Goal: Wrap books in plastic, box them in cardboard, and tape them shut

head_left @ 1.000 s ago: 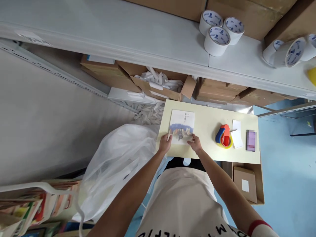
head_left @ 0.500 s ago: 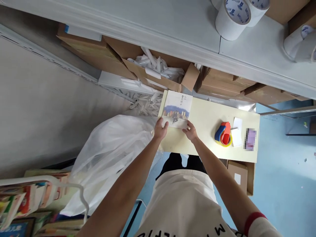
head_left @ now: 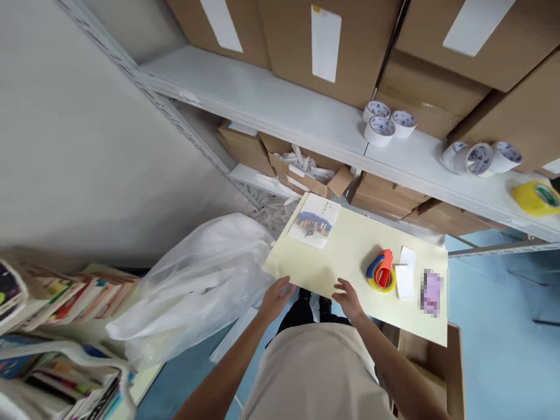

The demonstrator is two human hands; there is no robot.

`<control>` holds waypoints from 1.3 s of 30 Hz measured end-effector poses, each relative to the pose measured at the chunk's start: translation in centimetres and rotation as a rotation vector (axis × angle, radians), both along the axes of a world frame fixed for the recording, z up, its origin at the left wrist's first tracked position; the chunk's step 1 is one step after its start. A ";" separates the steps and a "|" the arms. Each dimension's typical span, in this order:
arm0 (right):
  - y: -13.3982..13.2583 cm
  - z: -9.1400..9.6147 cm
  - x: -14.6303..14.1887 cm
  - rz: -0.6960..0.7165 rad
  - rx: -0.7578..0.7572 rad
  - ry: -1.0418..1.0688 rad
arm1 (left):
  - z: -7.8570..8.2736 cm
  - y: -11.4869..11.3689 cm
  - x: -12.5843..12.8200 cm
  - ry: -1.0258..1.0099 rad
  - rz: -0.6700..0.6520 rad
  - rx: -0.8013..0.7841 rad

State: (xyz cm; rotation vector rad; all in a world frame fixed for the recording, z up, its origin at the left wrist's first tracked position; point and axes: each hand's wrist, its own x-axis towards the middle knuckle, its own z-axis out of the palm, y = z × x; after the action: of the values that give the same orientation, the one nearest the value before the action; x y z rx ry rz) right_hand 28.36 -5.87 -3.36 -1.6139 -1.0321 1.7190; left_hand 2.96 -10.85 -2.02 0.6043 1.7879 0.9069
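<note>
A book [head_left: 314, 221] with a city skyline on its pale cover lies flat at the far left of the cream table [head_left: 345, 245]. My left hand [head_left: 276, 296] is at the table's near edge, fingers apart, holding nothing. Also empty, my right hand [head_left: 347, 297] hovers by the same edge with its fingers spread. Both hands are apart from the book. To the right of my right hand sits a red and blue tape dispenser [head_left: 381, 271] with a yellow-edged roll. Beside it are white paper slips [head_left: 405, 281] and a blurred purple item [head_left: 432, 293].
A large white plastic bag [head_left: 201, 280] bulges left of the table. Books [head_left: 83, 297] fill a rack at the lower left. Behind the table, a grey shelf [head_left: 262, 105] carries cartons [head_left: 297, 41] and tape rolls [head_left: 380, 129]. An open cardboard box [head_left: 455, 361] stands below the table's right end.
Both hands have let go of the book and drawn back toward my body. The book now rests on the table. My view has tilted up, showing more of the shelf.
</note>
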 end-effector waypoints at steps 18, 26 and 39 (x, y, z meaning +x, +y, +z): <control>-2.5 3.5 -10.1 0.702 0.172 0.033 | 6.4 -19.0 2.0 0.156 0.587 0.240; -17.2 4.4 -21.5 1.049 0.172 0.132 | 4.9 -40.4 -0.2 0.245 1.060 0.184; -37.6 3.9 -32.4 1.583 0.214 0.184 | 3.6 -58.7 -5.5 -0.222 1.977 0.471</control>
State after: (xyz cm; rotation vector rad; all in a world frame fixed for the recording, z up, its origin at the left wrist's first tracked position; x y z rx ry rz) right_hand -4.08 -43.49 0.59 -0.2296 -2.5898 2.3209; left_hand -2.55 -69.51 1.58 -1.3319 1.5101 2.4869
